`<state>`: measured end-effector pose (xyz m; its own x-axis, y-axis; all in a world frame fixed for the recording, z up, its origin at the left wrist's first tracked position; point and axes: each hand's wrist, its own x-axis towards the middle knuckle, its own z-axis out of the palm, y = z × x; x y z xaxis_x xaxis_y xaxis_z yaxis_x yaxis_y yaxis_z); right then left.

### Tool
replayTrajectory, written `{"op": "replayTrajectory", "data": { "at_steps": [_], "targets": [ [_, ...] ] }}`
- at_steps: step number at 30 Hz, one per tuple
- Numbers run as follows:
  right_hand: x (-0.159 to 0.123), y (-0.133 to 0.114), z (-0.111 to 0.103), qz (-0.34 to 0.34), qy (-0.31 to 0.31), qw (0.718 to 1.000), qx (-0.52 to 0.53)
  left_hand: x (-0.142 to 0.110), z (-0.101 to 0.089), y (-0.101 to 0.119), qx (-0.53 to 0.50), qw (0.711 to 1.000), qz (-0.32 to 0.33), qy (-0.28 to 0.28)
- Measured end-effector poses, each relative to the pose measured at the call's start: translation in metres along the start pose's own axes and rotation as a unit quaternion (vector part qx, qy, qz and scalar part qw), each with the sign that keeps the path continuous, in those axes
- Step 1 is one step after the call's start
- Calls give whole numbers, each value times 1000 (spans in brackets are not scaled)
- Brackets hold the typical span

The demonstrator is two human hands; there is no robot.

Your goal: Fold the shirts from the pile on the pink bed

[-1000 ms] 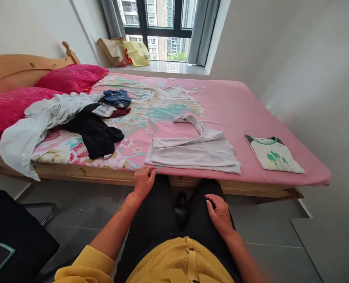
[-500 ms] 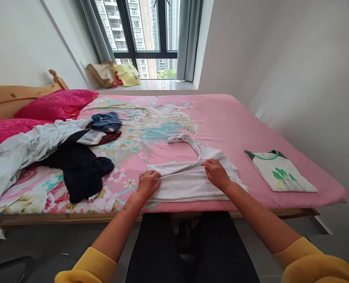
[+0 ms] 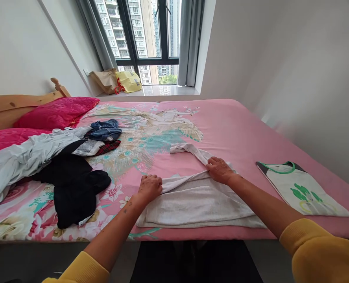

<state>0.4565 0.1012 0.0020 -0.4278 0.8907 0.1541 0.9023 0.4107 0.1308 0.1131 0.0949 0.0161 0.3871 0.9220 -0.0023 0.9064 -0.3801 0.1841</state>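
Pale grey-white garment (image 3: 198,204) laid flat on the near edge of the bed (image 3: 227,125), directly in front of the person, long side running parallel to the edge. Both hands on it, set apart along its upper fold. Left hand (image 3: 150,188): fingers curled and closed on the cloth at the left end of that fold, fingertips tucked from sight. Right hand (image 3: 219,169): fingers bent down and closed on the cloth at the upper right, where a narrow strip of the same garment runs off up and left, its end curling over the pink sheet. Fold drawn in a nearly straight line between the two hands; lower layer lies flat, lightly creased. To the right, well apart from the hands, a folded white shirt (image 3: 307,196) with green neckline and green leaf-like print. To the left, a loose heap: white cloth (image 3: 35,149), black garment (image 3: 74,192), striped piece (image 3: 88,147), red plaid piece (image 3: 111,146), blue denim (image 3: 105,129). White cloth lies against a magenta pillow (image 3: 12,136). On the sill beyond: brown bag (image 3: 106,81), yellow bag (image 3: 129,81), side by side.
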Motion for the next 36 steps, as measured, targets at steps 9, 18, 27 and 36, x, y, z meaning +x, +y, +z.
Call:
{"op": "replayTrajectory", "data": {
  "at_steps": [9,18,27,36],
  "targets": [
    [-8,7,12,57,47,996,47,7,0,7,-22,999,41,-12],
    [-24,-7,64,150,138,974,96,46,6,-54,-121,977,-155,81],
    [-27,-6,77,147,177,968,103,46,42,-63,-166,967,-149,124],
    [-29,-7,75,130,184,966,123,68,40,-67,-142,986,-70,55]
  ]
}}
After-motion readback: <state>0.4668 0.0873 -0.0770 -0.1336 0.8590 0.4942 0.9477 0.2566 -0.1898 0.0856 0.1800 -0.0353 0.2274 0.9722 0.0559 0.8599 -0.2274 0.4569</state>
